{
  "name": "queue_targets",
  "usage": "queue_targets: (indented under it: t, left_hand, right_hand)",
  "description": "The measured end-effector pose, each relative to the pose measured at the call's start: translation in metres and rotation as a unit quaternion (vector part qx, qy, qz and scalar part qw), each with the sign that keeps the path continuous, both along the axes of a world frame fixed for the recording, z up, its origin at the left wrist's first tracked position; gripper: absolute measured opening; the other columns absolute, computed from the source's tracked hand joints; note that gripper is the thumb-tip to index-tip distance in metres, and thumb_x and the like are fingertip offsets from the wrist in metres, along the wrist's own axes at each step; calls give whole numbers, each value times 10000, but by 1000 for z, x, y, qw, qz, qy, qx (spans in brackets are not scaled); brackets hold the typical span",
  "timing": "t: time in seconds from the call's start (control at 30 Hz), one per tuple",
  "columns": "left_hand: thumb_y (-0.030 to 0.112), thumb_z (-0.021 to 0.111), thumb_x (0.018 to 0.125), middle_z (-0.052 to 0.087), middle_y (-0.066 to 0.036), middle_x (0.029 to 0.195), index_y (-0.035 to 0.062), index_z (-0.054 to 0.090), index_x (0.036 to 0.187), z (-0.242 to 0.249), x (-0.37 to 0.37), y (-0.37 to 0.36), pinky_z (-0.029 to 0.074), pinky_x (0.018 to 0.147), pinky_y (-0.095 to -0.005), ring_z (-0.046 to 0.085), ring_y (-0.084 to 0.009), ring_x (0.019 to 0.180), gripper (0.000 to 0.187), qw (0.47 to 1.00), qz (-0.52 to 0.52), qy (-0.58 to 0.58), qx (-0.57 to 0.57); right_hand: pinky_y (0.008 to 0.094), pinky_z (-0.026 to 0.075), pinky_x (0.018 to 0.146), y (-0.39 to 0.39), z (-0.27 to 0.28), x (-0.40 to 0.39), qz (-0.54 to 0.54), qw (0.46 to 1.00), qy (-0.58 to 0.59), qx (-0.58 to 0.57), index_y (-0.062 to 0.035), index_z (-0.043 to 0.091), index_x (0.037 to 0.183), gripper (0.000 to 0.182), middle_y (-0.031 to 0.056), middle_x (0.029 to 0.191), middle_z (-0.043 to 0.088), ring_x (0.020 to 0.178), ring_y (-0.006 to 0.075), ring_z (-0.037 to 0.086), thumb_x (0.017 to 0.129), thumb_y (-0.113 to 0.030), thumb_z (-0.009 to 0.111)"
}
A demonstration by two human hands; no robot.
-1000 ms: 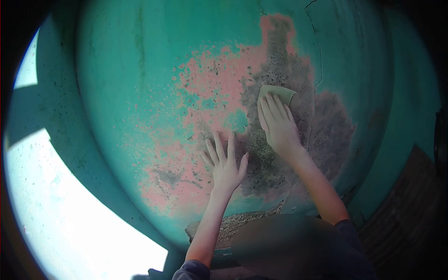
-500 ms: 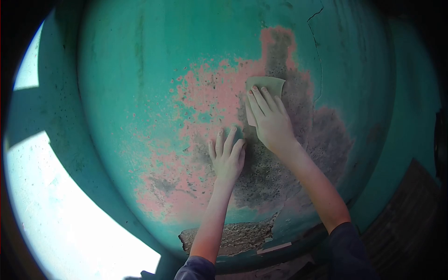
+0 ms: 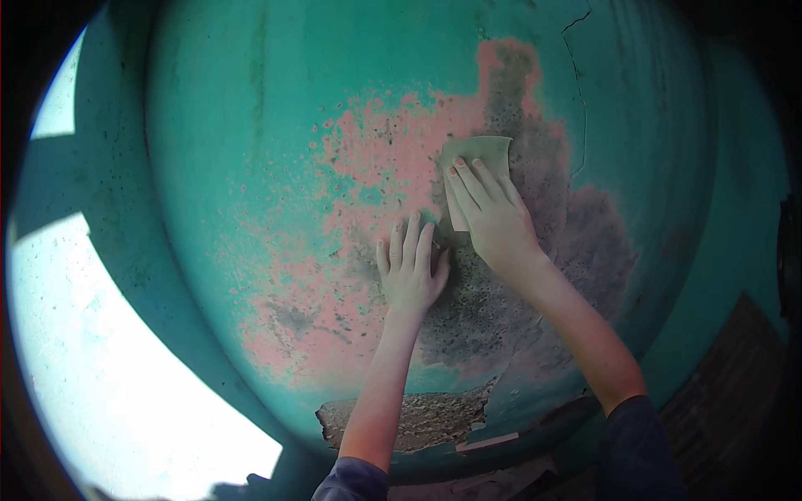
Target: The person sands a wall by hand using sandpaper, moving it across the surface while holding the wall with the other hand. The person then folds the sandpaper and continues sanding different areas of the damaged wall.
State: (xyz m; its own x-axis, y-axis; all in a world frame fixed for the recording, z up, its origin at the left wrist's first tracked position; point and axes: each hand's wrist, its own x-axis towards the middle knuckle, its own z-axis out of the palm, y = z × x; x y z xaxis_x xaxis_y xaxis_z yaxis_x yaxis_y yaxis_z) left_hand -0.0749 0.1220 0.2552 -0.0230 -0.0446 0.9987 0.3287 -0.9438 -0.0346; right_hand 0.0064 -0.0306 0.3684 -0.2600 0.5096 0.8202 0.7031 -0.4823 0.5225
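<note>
My right hand (image 3: pixel 497 213) lies on a pale grey-green sheet (image 3: pixel 483 149) and presses it flat against the wall, over the grey part of a worn patch. The sheet's upper edge and left corner show past the fingers; the rest is under the palm. Lower and to the left, my left hand (image 3: pixel 411 269) rests on the wall with its fingers spread and nothing in it. Around both hands the green wall (image 3: pixel 334 50) shows pink (image 3: pixel 376 150) and dark grey (image 3: pixel 501 321) areas with small pits.
A thin crack (image 3: pixel 581 92) runs down the wall at the upper right. Below my hands a broken section (image 3: pixel 418 417) exposes rough material. Bright light areas (image 3: pixel 109 359) lie on the left, and a dark ribbed surface (image 3: pixel 731 359) is at the lower right.
My left hand has moved slightly up and its fingers are straighter. My right hand and the sheet have shifted slightly down against the patch. The view has moved a little.
</note>
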Motion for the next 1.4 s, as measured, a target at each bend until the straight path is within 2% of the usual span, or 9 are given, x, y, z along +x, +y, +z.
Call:
queue_targets:
  t: [0.07, 0.23, 0.47, 0.57, 0.73, 0.97, 1.13, 1.27, 1.4]
  left_hand:
    - [308, 760, 869, 489, -112, 1555, 110, 455, 1474, 0, 0, -1, 257, 1198, -547, 425, -331, 1452, 706, 1000, 9, -2, 6]
    - [349, 730, 888, 471, -123, 1570, 87, 427, 1503, -1, 2, -1, 239, 1204, -553, 403, -334, 1470, 734, 1000, 18, 7, -5]
    - [381, 691, 901, 448, -126, 1589, 78, 412, 1522, -1, 2, -1, 219, 1208, -563, 383, -339, 1486, 745, 1000, 29, 1, -3]
    - [390, 682, 902, 449, -126, 1589, 71, 416, 1521, -2, 3, -1, 213, 1209, -571, 380, -335, 1489, 745, 999, 35, 5, -14]
    - [407, 674, 907, 427, -126, 1605, 64, 403, 1538, -2, 1, 0, 195, 1216, -575, 359, -335, 1504, 768, 999, 32, 10, -22]
    - [460, 622, 934, 379, -119, 1637, 65, 345, 1584, 0, 0, -5, 132, 1238, -567, 288, -317, 1543, 810, 997, 57, 33, -37]
    - [499, 590, 946, 358, -111, 1649, 69, 344, 1587, 0, 0, -4, 100, 1244, -558, 268, -310, 1550, 810, 996, 60, 51, -45]
    - [505, 539, 967, 364, -100, 1647, 79, 361, 1582, 3, -18, -3, 79, 1246, -526, 283, -299, 1538, 769, 997, -12, 63, -33]
    - [457, 466, 1005, 375, -88, 1642, 111, 377, 1580, 23, -46, 13, 104, 1241, -507, 281, -300, 1534, 677, 993, -12, 113, -33]
  right_hand:
    - [470, 347, 1184, -1, -8, 2, -10, 1000, 6, -15, -74, 452, 1533, 639, 69, 1597, 433, 1460, 266, 420, 914, -167, 577]
    - [464, 342, 1188, 18, 25, -11, -14, 1000, -19, 10, -89, 438, 1548, 654, 64, 1606, 425, 1461, 258, 421, 913, -163, 575]
    - [466, 341, 1186, -12, -18, 8, 8, 1000, 29, -7, -94, 449, 1540, 641, 57, 1604, 429, 1455, 263, 428, 912, -149, 565]
    - [470, 349, 1179, -17, -10, 8, -25, 999, 27, -19, -92, 449, 1539, 635, 62, 1609, 422, 1458, 272, 425, 914, -142, 554]
    - [479, 354, 1170, 2, 19, 4, -26, 997, 38, 57, -63, 425, 1548, 645, 83, 1616, 411, 1463, 287, 422, 916, -123, 540]
    - [500, 349, 1175, -11, -17, 11, -19, 997, 64, 23, -51, 424, 1543, 631, 96, 1619, 403, 1471, 293, 408, 925, -124, 528]
    - [506, 353, 1167, 5, 17, -3, -9, 998, 47, 45, -68, 432, 1543, 634, 97, 1611, 415, 1463, 295, 417, 920, -124, 534]
    - [510, 356, 1161, 1, -5, 1, 15, 997, 55, 44, -72, 434, 1543, 632, 96, 1606, 421, 1458, 294, 422, 921, -122, 537]
    - [513, 354, 1163, -2, -6, -11, 9, 998, 64, 22, -75, 430, 1546, 627, 97, 1612, 414, 1461, 291, 419, 929, -112, 533]
